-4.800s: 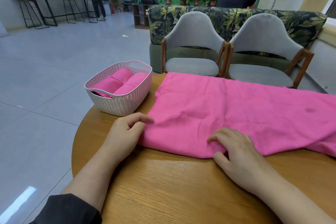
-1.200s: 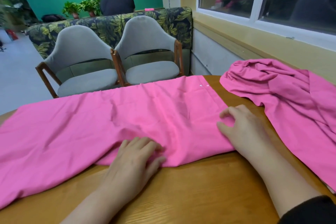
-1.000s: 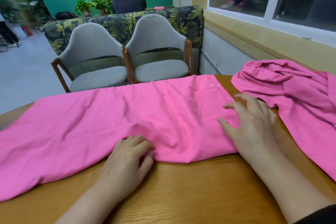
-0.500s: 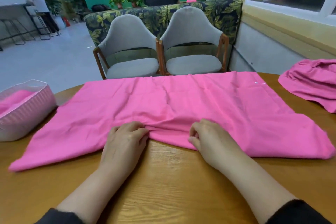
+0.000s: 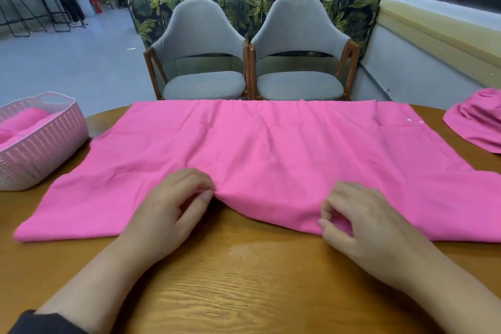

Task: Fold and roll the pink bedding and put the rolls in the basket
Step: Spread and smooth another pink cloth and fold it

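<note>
A pink bedding sheet [image 5: 271, 154] lies spread flat across the round wooden table [image 5: 244, 279], reaching from left to right. My left hand [image 5: 173, 209] pinches its near edge left of the middle, thumb against fingers. My right hand [image 5: 363, 222] pinches the same near edge further right, fingers curled round a small fold. Between the hands the edge lifts in a low hump. A pale pink woven basket [image 5: 46, 144] stands at the table's left side with pink rolls [image 5: 24, 122] inside.
A second crumpled pink sheet [image 5: 477, 122] lies at the table's right edge. Two grey chairs [image 5: 203, 62] stand just beyond the table, a leaf-patterned sofa behind them. A person sits beyond the sofa; another stands at far left.
The view swung left from the sheet's right end to its middle, and the basket came into sight. My hands moved to the near edge and spread apart, each pinching it.
</note>
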Action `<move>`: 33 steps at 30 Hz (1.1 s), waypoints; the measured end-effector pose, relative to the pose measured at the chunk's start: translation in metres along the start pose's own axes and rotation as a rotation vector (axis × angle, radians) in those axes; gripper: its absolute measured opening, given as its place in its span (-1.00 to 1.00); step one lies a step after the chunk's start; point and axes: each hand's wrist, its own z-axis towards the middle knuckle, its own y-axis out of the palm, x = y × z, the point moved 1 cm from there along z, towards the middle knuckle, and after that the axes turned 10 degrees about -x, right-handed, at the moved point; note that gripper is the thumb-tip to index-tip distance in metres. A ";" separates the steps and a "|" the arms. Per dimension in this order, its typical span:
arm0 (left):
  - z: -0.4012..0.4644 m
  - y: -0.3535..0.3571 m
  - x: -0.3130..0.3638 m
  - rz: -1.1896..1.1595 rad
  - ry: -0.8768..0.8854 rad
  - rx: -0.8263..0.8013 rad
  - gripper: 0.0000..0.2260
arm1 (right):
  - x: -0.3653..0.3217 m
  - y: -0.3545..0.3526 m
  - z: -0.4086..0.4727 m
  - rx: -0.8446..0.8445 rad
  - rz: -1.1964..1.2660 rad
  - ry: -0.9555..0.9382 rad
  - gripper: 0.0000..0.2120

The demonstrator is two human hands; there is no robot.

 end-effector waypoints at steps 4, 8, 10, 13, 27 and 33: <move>0.000 0.005 -0.004 0.025 -0.008 -0.071 -0.73 | 0.004 0.008 0.006 0.064 0.090 0.008 -0.94; -0.003 0.004 -0.004 0.093 -0.012 -0.036 -0.73 | 0.001 0.018 0.017 -0.075 -0.007 0.107 -0.89; -0.009 0.001 -0.008 0.171 -0.020 -0.011 -0.73 | -0.002 0.021 0.019 -0.112 -0.029 0.148 -0.88; -0.021 -0.004 -0.020 0.204 -0.093 -0.010 -0.63 | -0.004 0.020 0.016 -0.087 -0.016 0.149 -0.84; -0.030 -0.012 -0.030 0.210 -0.085 0.001 -0.67 | 0.002 0.013 0.000 0.024 0.090 0.029 -0.92; -0.030 -0.006 -0.036 0.154 -0.129 -0.168 -0.73 | -0.013 0.026 0.010 -0.100 -0.030 0.142 -0.89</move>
